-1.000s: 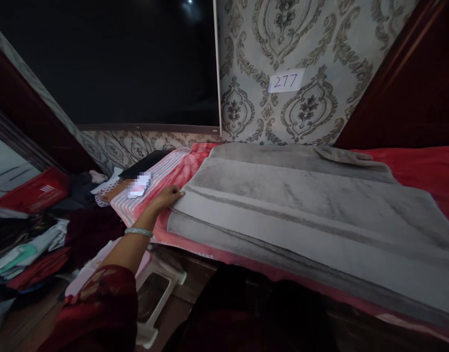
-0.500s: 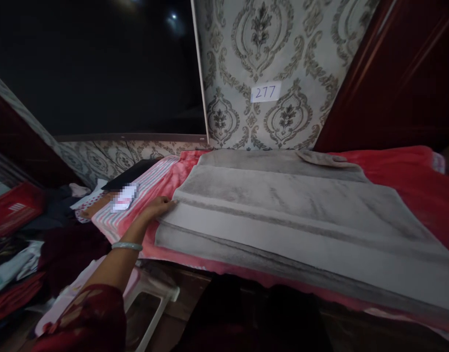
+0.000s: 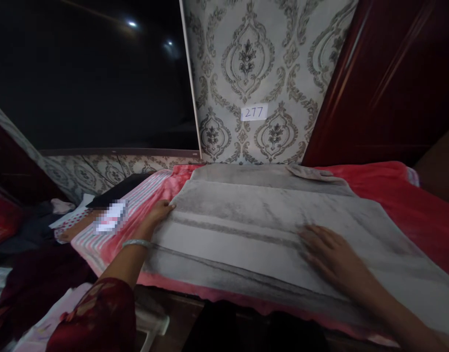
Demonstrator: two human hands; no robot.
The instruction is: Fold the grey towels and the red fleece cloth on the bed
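A large grey plush towel [image 3: 242, 210] lies spread in folded layers over a red blanket [image 3: 378, 181]. My left hand [image 3: 161, 212], with a pale bangle on the wrist, is at the towel's left edge, its fingers closed on the fabric there. Over the right middle of the towel, my right hand [image 3: 329, 252] reaches in palm down, fingers stretched out and slightly blurred; it appears to touch the cloth. At the back, a small folded grey piece [image 3: 308, 173] rests on the towel.
Behind stand a dark television [image 3: 100, 78] and a patterned wall with a paper label [image 3: 254, 112] reading 277. A blurred-out white item [image 3: 110, 217] lies on the striped cloth at left. Piled clothes [image 3: 44, 264] and a white plastic stool [image 3: 154, 322] are lower left.
My right hand has come into view from the lower right, over the towel. My left hand stays at the towel's left edge. The view has tilted up and shifted right.
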